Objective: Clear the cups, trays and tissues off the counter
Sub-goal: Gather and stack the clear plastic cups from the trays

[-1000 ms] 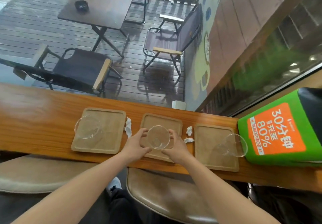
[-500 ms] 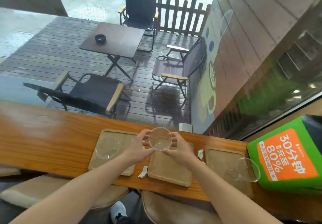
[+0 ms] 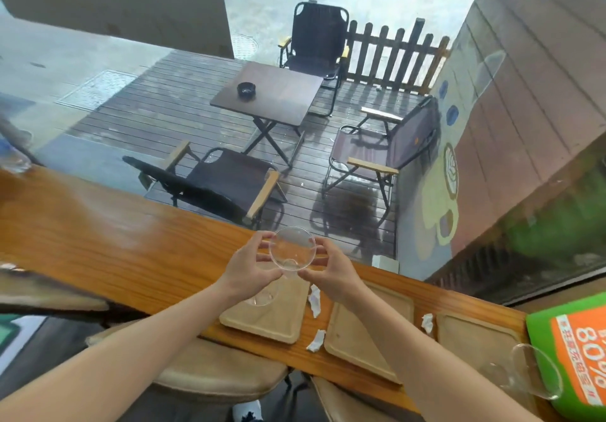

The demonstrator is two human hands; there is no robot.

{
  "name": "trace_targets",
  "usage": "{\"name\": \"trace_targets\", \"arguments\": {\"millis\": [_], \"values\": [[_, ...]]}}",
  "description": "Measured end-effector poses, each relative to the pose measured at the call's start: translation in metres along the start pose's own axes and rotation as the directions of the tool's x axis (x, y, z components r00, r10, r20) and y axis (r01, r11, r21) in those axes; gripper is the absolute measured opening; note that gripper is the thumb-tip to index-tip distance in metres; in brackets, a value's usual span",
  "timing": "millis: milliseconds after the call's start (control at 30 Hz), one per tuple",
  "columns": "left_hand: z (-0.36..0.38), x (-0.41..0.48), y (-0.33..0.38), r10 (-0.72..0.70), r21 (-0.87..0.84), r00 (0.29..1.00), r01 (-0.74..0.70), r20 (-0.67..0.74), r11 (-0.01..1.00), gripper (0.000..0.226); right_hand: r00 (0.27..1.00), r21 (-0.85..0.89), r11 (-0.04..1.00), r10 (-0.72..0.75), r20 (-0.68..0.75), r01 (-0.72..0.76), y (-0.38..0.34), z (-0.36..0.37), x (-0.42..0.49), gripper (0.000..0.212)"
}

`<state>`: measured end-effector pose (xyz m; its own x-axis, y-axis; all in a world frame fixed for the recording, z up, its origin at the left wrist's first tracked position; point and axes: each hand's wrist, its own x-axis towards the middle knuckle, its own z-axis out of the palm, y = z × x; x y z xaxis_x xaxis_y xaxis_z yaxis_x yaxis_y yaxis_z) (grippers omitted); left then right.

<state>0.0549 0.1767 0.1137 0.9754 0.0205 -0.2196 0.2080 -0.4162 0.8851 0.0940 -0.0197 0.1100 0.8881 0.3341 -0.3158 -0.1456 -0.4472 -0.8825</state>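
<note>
Below, the wooden surface [image 3: 114, 241] faced a wet deck; my left hand [image 3: 244, 269] and right hand [image 3: 331, 269] together held a clear cup [image 3: 292, 252] raised.

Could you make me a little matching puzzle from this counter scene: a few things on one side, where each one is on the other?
Things:
1. clear cup
2. middle tray
3. green box
4. ashtray

Places:
A. on the dark table outside
B. far right end of the counter
C. lifted between the left hand and right hand
D. flat on the counter, tissues on either side

Pairs: 1-C, 2-D, 3-B, 4-A
</note>
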Motion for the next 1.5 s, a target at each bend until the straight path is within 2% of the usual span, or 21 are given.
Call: {"name": "trace_targets", "arguments": {"millis": [200,333,700,900,1067,1233,1367,1500], "values": [[-0.029,-0.008,-0.014,-0.001,-0.038,0.999,-0.001,-0.043,0.999,0.066,0.999,0.03,0.999,-0.017,0.035,0.016,-0.019,0.029,0.007,0.06],[-0.039,-0.011,-0.025,-0.011,-0.043,0.999,0.009,-0.044,0.999,0.066,0.999,-0.01,1.0,-0.028,0.047,0.028,-0.026,0.04,0.007,0.061],[-0.04,-0.014,-0.057,-0.039,-0.053,0.999,0.04,0.022,0.998,0.065,0.999,-0.084,0.996,0.028,0.021,-0.026,-0.009,0.059,0.002,0.066],[-0.034,-0.005,-0.077,-0.01,0.041,0.997,0.007,0.071,0.999,0.067,0.998,-0.134,0.989,0.066,-0.017,-0.068,0.005,0.071,0.005,0.064],[-0.027,0.007,-0.098,0.024,0.173,0.997,-0.037,0.074,0.984,0.069,0.996,-0.257,0.964,0.049,-0.074,-0.066,0.018,0.087,0.014,0.065],[-0.015,0.013,-0.118,-0.037,0.142,0.991,0.018,0.129,0.99,0.075,0.991,-0.265,0.956,0.103,-0.086,-0.122,0.035,0.1,0.022,0.067],[-0.008,0.014,-0.124,-0.039,0.148,0.987,0.016,0.159,0.989,0.074,0.987,-0.246,0.958,0.125,-0.1,-0.146,0.04,0.108,0.022,0.053],[-0.008,0.015,-0.126,-0.03,0.173,0.982,-0.002,0.184,0.985,0.074,0.985,-0.215,0.965,0.128,-0.113,-0.15,0.044,0.111,0.021,0.051]]}}
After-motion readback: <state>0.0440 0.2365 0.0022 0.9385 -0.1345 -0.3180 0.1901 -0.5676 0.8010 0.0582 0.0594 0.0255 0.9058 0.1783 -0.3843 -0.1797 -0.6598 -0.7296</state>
